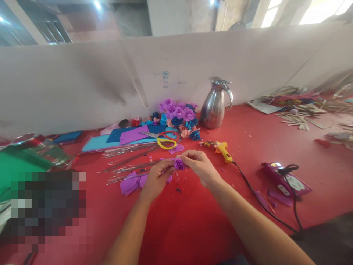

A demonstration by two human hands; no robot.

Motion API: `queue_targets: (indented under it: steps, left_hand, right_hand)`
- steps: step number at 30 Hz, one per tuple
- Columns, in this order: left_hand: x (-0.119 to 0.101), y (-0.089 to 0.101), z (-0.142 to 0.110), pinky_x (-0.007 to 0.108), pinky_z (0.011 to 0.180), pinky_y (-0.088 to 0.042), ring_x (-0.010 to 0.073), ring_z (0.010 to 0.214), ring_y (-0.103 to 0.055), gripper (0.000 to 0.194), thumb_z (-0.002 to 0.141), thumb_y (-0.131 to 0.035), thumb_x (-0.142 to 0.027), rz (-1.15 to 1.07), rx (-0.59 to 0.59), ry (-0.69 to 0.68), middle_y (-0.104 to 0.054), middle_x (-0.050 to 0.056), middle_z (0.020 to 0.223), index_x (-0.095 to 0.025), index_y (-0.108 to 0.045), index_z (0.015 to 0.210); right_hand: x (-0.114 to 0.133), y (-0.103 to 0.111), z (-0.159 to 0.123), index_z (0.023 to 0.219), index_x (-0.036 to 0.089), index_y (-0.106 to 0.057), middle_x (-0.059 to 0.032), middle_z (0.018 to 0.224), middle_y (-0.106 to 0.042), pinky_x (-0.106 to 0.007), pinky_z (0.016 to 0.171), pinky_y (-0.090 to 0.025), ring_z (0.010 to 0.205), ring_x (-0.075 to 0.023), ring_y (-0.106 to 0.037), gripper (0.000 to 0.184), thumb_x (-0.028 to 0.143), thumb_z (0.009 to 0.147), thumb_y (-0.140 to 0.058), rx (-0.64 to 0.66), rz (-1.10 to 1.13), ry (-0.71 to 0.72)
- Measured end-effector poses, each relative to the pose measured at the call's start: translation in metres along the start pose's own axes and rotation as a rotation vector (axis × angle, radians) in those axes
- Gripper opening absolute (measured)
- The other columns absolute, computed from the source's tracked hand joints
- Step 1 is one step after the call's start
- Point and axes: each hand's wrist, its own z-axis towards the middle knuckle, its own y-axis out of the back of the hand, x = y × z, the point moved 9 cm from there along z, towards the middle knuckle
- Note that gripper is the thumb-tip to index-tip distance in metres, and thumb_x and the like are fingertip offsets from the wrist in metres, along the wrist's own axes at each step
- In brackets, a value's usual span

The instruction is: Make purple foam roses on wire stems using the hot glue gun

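Observation:
A small purple paper rose point(179, 164) with a spiral centre is held between my two hands over the red table. My left hand point(158, 176) pinches it from the left, fingers closed. From the right, my right hand point(200, 165) has thumb and forefinger pressed on its upper edge. Purple paper pieces point(130, 184) lie beside and under my left wrist. Behind my hands are thin metal wires point(124, 168) and scissors point(167, 142) with yellow and red handles. A yellow hot glue gun point(224, 151) lies right of my right hand.
Purple, blue and pink paper flowers point(179, 114) are heaped by the wall, near a steel jug point(213, 106). Coloured sheets point(96, 143) lie at left. A power strip point(286, 180) with a black cable sits right; wooden sticks point(300, 119) lie farther back. A blurred-out patch covers the lower left.

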Motion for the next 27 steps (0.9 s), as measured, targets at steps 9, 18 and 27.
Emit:
queue_targets:
  steps: [9, 18, 27]
  left_hand:
    - [0.008, 0.008, 0.001, 0.026, 0.069, -0.045, 0.0171, 0.072, -0.059, 0.020, 0.083, -0.061, -0.033, 0.061, -0.072, 0.002, -0.069, 0.003, 0.079, -0.021, -0.076, 0.089]
    - [0.007, 0.019, 0.000, 0.027, 0.076, -0.046, 0.0177, 0.079, -0.062, 0.018, 0.084, -0.060, -0.028, 0.111, -0.168, -0.054, -0.070, 0.002, 0.085, -0.022, -0.074, 0.091]
    - [0.009, 0.024, -0.002, 0.029, 0.080, -0.047, 0.0185, 0.080, -0.063, 0.019, 0.084, -0.061, -0.029, 0.113, -0.206, -0.037, -0.073, 0.003, 0.092, -0.023, -0.075, 0.095]
  right_hand:
    - [-0.010, 0.003, 0.000, 0.064, 0.018, -0.063, 0.0041, 0.056, -0.058, -0.024, 0.055, -0.033, 0.053, -0.0080, -0.047, 0.021, 0.038, 0.063, -0.071, -0.033, 0.009, -0.107]
    - [-0.014, 0.003, 0.000, 0.066, 0.018, -0.064, 0.0026, 0.057, -0.060, -0.026, 0.061, -0.038, 0.057, -0.0101, -0.053, 0.015, 0.031, 0.062, -0.069, -0.024, 0.009, -0.143]
    - [-0.013, 0.001, -0.001, 0.071, 0.018, -0.065, 0.0028, 0.065, -0.063, -0.027, 0.068, -0.042, 0.063, -0.0101, -0.055, 0.015, 0.027, 0.061, -0.071, -0.018, 0.003, -0.119]
